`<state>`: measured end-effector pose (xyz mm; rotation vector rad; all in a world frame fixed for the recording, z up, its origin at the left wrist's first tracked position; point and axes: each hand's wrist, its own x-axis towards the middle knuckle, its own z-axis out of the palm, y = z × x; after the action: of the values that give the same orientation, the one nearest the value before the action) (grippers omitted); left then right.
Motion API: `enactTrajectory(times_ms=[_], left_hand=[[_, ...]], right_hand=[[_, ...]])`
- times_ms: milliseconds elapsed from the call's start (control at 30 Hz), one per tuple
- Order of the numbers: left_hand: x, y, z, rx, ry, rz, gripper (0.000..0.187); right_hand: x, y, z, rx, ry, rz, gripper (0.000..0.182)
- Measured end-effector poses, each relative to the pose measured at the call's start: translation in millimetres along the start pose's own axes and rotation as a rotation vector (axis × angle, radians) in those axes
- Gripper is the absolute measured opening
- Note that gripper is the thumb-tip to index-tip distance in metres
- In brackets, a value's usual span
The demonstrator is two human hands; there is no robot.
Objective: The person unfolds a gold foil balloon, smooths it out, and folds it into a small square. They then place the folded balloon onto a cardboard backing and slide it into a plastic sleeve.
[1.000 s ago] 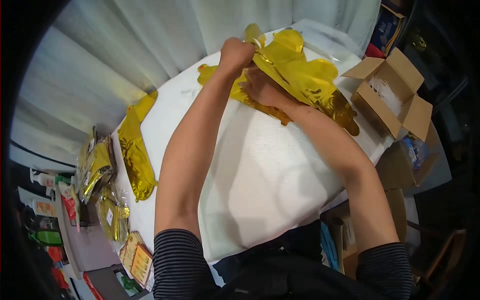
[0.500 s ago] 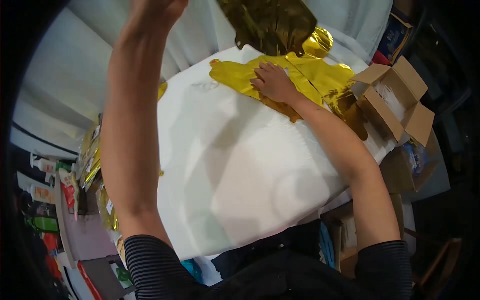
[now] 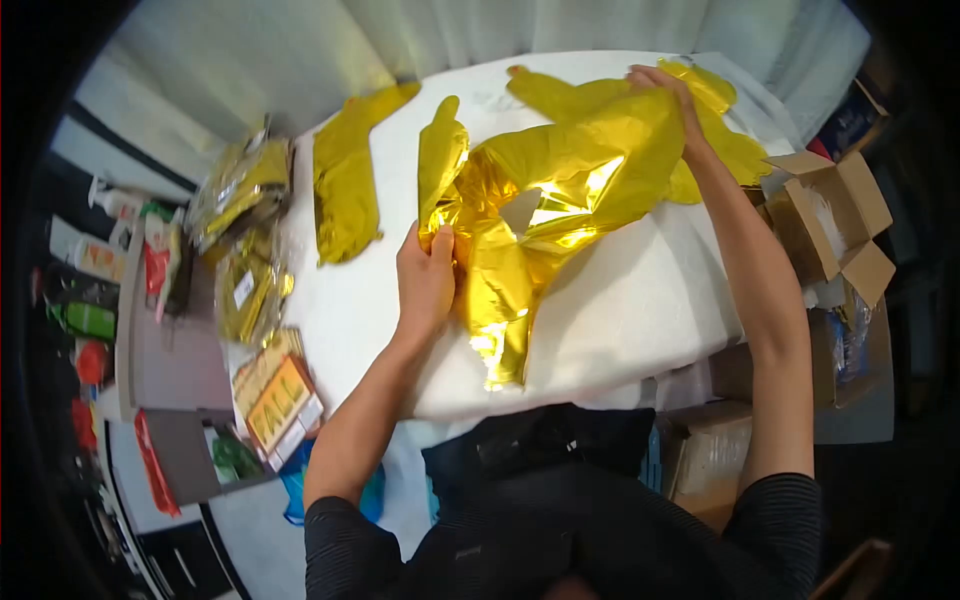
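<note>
A crumpled, shiny gold foil balloon [image 3: 600,150] is stretched out above the white table, with a hole-like opening near its middle and one limb hanging toward me. My left hand [image 3: 428,275] is closed on its left side, thumb on top. At the upper right, my right hand [image 3: 668,88] grips its far end, the fingertips partly hidden at the foil's edge. Behind that hand, flat gold foil pieces [image 3: 560,95] lie on the table. Another flat gold foil balloon [image 3: 345,190] rests at the table's left side.
The table [image 3: 640,300] has a white cover. To its right stands an open cardboard box [image 3: 808,225]. On the left are plastic-wrapped gold foil packs [image 3: 250,185] and an orange printed "FALL" packet [image 3: 280,400]. A white curtain [image 3: 480,25] hangs behind.
My left hand has come down from the top of the view, bringing the gold foil over the table. My right hand has left the flat foil and now grips the raised piece. The view has shifted left.
</note>
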<state>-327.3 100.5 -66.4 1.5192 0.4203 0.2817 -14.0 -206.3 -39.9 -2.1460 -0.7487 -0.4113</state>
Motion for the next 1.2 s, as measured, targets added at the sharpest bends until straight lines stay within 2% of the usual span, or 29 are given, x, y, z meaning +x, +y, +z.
enactTrajectory(times_ms=[33,67,100,133,167,200,267,300,333,400,433,467,533,567,600,667,733,800,833,867,933,967,1067,1100,1133,1200], left_hand=[[-7,-6,-8,0.055,-0.014,0.006,0.03],[-9,-13,-13,0.047,0.003,-0.006,0.03],[-8,-21,-16,0.051,0.021,0.117,0.032],[-9,-27,-19,0.058,0.036,0.239,0.034],[-15,-17,-20,0.089,0.025,0.182,0.044],[-17,-14,-23,0.087,0.031,0.174,0.044],[-16,-7,-33,0.248,-0.043,0.079,0.053],[-13,0,-37,0.326,-0.065,0.056,0.062],[-10,11,-39,0.325,-0.068,0.057,0.062],[-2,28,-38,0.939,-0.013,0.437,0.068],[6,29,-36,0.997,0.002,0.491,0.069],[14,30,-33,0.989,0.002,0.493,0.069],[30,31,-28,1.155,-0.064,0.57,0.058],[38,31,-22,1.188,-0.069,0.564,0.043],[42,31,-17,1.18,-0.086,0.576,0.043],[52,34,-13,1.214,-0.075,0.483,0.032],[56,27,-18,1.175,-0.061,0.581,0.027],[62,25,-27,0.894,0.063,0.537,0.026],[70,20,-38,0.893,0.038,0.499,0.029],[77,13,-47,0.898,0.048,0.495,0.029],[79,8,-63,0.365,-0.121,-0.076,0.029],[77,5,-68,0.23,-0.18,-0.136,0.027],[51,36,-64,0.05,-0.239,-0.205,0.027],[43,46,-61,0.026,-0.217,-0.194,0.036],[45,44,-61,0.023,-0.208,-0.194,0.036],[53,43,-59,0.15,-0.109,-0.186,0.043]], right_hand=[[-23,-35,-3,0.247,0.096,0.228,0.044],[-44,-57,-2,0.219,0.143,0.155,0.041],[-67,-78,-3,0.19,0.194,0.084,0.039],[-88,-106,-3,0.031,0.223,0.036,0.039],[-105,-133,-3,-0.128,0.254,-0.017,0.039],[-119,-150,-3,-0.126,0.244,-0.017,0.039],[-144,-174,-3,-0.171,0.345,-0.181,0.039],[-157,-181,-4,-0.173,0.341,-0.177,0.039],[-168,-189,-5,-0.179,0.333,-0.135,0.041],[-184,-193,-8,-0.191,0.322,-0.094,0.044],[-193,-188,-8,-0.223,0.268,0.03,0.048],[-200,-181,-7,-0.256,0.214,0.156,0.053],[-206,-168,-6,-0.348,0.173,0.236,0.057],[-207,-161,-7,-0.434,0.135,0.321,0.061],[-206,-156,-9,-0.447,0.144,0.333,0.061],[-194,-143,-11,-0.4,-0.011,0.508,0.064],[-192,-119,-6,-0.437,0.04,0.484,0.062],[-184,-105,-3,-0.537,0.073,0.41,0.065],[-178,-104,-2,-0.575,0.075,0.413,0.055],[-172,-103,-3,-0.567,0.07,0.405,0.055],[-160,-102,-9,-0.391,-0.049,0.515,0.039],[-155,-104,-11,-0.292,-0.079,0.588,0.029],[-154,-97,-10,-0.288,-0.099,0.515,0.026],[-154,-94,-9,-0.295,-0.093,0.477,0.029],[-156,-92,-7,-0.294,-0.1,0.47,0.029],[-163,-91,-4,-0.392,0.118,0.306,0.036]])
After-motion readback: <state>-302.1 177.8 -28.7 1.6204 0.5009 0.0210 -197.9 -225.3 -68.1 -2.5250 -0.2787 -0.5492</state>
